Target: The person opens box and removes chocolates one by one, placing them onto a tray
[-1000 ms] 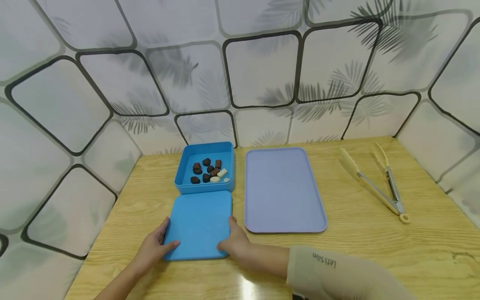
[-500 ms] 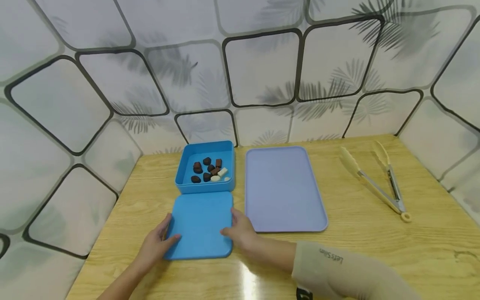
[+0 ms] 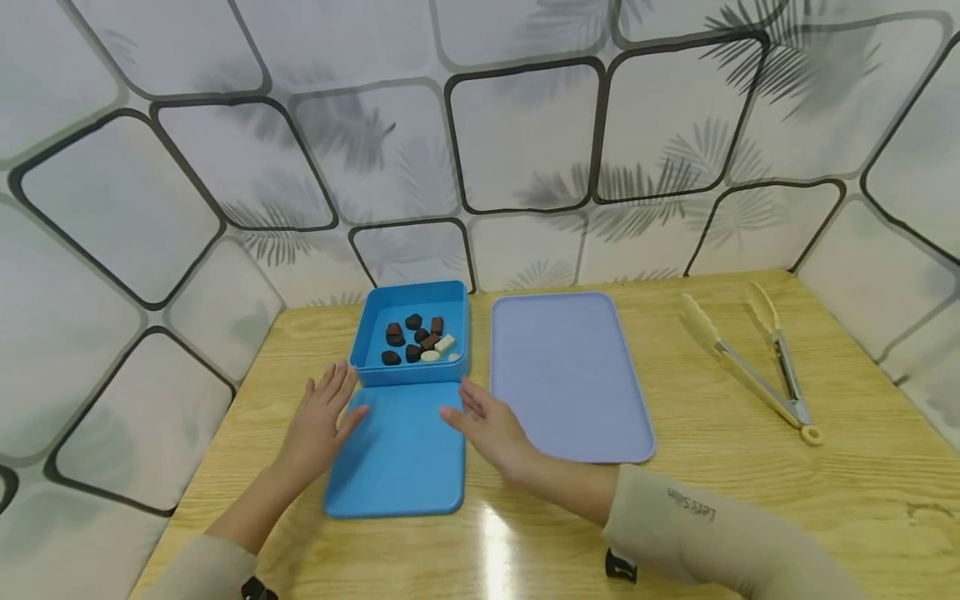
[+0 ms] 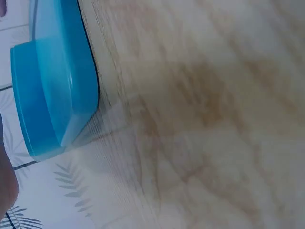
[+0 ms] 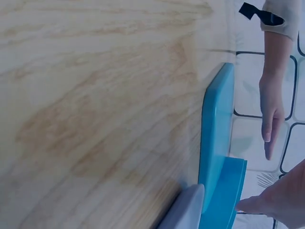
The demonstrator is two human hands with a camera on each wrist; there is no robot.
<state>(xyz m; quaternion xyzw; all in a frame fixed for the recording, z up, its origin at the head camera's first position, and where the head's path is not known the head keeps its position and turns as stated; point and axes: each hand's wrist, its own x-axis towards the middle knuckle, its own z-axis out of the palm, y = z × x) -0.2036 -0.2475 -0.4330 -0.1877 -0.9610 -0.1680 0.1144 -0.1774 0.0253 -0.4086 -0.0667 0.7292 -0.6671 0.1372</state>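
A blue square lid [image 3: 397,479] lies flat on the table in the head view, right up against the near side of a blue box [image 3: 411,377]. Dark, brown and white chocolates [image 3: 413,354] sit inside the box. My left hand [image 3: 313,425], fingers straight, is over the lid's left edge, its fingertips by the box's near left corner. On the other side my right hand [image 3: 491,427] is over the lid's right edge, fingers extended, with nothing in it. The right wrist view shows both hands raised above the lid [image 5: 217,129].
Right of the lid and box lies a flat lavender tray [image 3: 566,375]. A pair of tongs [image 3: 757,392] with cream tips rests spread apart at the far right of the wooden table [image 3: 712,483]. Patterned fabric [image 3: 525,142] stands behind and along the sides.
Both hands have let go of the lid's sides and moved up and forward, their fingers straightening. The lid has stayed in nearly the same place by the box.
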